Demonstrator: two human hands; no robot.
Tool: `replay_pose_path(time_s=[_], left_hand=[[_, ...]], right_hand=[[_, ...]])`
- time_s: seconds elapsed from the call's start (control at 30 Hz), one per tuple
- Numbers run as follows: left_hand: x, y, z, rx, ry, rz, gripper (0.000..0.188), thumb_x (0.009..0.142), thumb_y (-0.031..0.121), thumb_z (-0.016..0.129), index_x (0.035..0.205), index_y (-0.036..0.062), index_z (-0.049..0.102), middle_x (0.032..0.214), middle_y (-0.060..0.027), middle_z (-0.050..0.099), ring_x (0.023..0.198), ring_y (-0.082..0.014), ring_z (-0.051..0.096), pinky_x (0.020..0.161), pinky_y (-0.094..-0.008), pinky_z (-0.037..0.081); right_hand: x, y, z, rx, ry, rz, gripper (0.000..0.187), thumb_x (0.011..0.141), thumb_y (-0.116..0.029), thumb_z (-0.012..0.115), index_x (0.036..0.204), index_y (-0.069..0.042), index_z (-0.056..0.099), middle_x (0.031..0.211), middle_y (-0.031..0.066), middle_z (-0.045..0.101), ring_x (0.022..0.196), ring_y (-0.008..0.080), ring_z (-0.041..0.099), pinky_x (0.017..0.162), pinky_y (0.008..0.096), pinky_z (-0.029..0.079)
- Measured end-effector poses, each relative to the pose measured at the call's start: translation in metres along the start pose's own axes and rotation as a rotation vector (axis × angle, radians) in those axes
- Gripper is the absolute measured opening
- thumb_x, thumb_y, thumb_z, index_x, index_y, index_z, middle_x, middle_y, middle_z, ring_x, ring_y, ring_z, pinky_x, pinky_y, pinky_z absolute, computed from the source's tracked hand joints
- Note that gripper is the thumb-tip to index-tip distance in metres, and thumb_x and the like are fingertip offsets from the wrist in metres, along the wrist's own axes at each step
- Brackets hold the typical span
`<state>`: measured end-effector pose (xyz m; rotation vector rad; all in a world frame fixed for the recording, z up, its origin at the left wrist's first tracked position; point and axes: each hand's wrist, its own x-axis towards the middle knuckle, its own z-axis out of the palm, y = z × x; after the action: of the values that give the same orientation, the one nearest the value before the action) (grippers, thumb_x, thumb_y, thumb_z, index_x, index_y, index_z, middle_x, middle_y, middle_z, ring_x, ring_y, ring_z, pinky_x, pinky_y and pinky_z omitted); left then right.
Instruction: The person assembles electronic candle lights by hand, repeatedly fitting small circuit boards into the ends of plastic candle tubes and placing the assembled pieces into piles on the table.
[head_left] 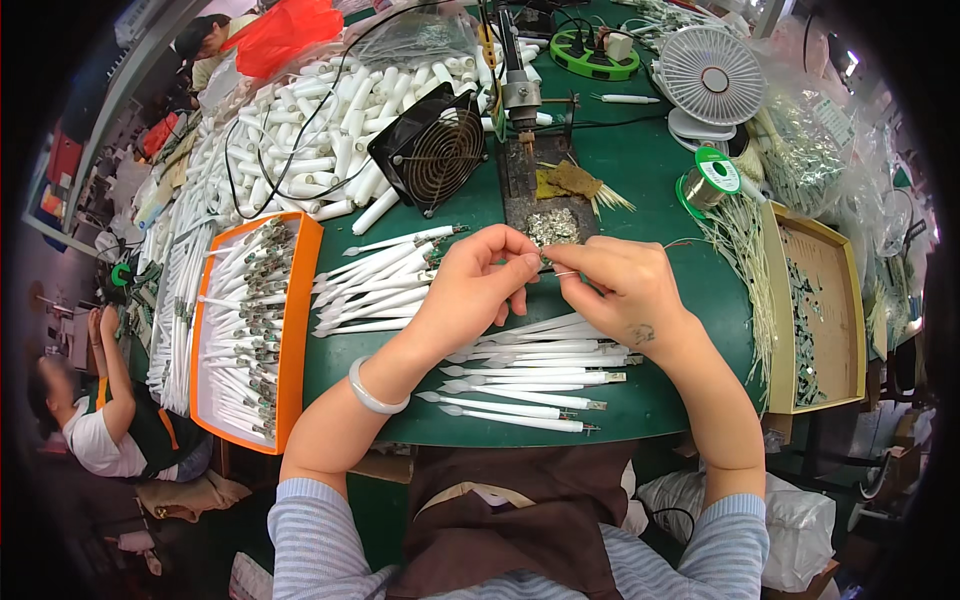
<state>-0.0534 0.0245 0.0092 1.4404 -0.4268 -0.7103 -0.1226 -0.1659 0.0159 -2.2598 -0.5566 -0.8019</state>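
My left hand (468,285) and right hand (625,290) meet above the middle of the green table (640,180), fingertips pressed together on a small metal-ended part (553,265) pinched between them; its exact form is too small to tell. A thin wire (683,242) trails from my right hand toward the solder spool (712,178).

Open room is limited. A fan of white plastic tubes (385,280) lies just left of my left hand, and a second row of tubes with metal tips (535,375) lies below both wrists, near the table's curved front edge. The orange tray (298,330) of assembled tubes overhangs the left edge. A shallow yellow box (815,310) bounds the right side.

Behind my hands stand a black wire-guarded fan (435,150), a soldering stand (520,95) over a dark, slag-crusted plate, and a white desk fan (712,75). A heap of smooth white tubes (300,130) fills the far left. Another person (110,420) sits at lower left.
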Motion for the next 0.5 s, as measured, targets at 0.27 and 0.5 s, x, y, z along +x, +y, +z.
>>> replay_pose_path(time_s=[0.27,0.5], left_hand=[[-0.0010,-0.0010,0.0022,-0.030,0.012,-0.038,0.014,0.099,0.014,0.058,0.104,0.0007,0.059,0.080,-0.0008,0.060,0.060,-0.0060,0.056,0.046,-0.0188,0.039],[0.0012,-0.0001,0.0012,0.028,0.019,-0.055,0.011,0.098,0.012,0.059,0.101,0.0023,0.059,0.081,-0.0007,0.061,0.059,-0.0060,0.056,0.045,-0.0182,0.037]], right_hand=[[-0.0018,-0.0067,-0.0021,-0.201,-0.088,-0.106,0.028,0.073,0.000,0.068,0.101,-0.004,0.070,0.064,0.0055,0.060,0.054,0.0209,0.060,0.047,0.0326,0.047],[-0.0019,-0.0016,-0.0008,-0.112,-0.121,-0.033,0.029,0.076,-0.001,0.066,0.105,-0.005,0.069,0.069,0.0069,0.061,0.057,0.0217,0.060,0.050,0.0338,0.048]])
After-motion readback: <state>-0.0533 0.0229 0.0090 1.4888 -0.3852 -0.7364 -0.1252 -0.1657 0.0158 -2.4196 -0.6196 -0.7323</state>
